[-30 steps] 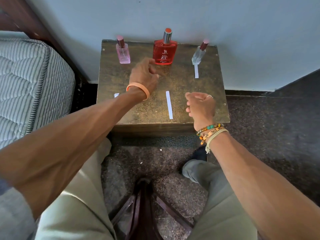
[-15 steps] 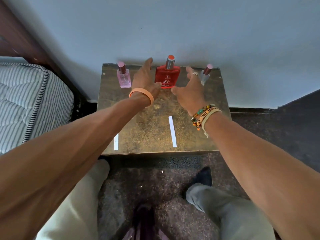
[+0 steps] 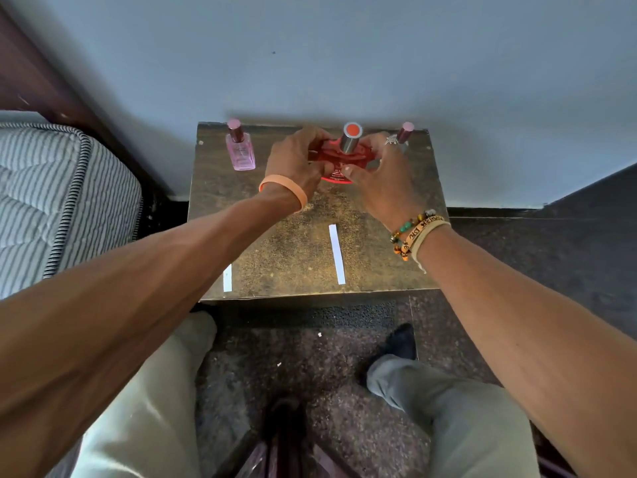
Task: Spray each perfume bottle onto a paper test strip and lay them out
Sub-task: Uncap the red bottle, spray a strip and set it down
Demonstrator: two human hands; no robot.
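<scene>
- The third bottle [image 3: 404,132], at the back right of the worktop [image 3: 275,243], is mostly hidden behind the right hand [image 3: 379,177]; only its cap shows.
- The left forearm covers the far end of the left paper strip [image 3: 227,278].
- The red perfume bottle [image 3: 339,160] stands back centre, capped and half covered. The fingers of the left hand [image 3: 293,160] and the right hand curl round its sides, gripping it. Its fill level is unreadable.
- The pink bottle [image 3: 240,151], at the back left, is capped and holds pink liquid.
</scene>
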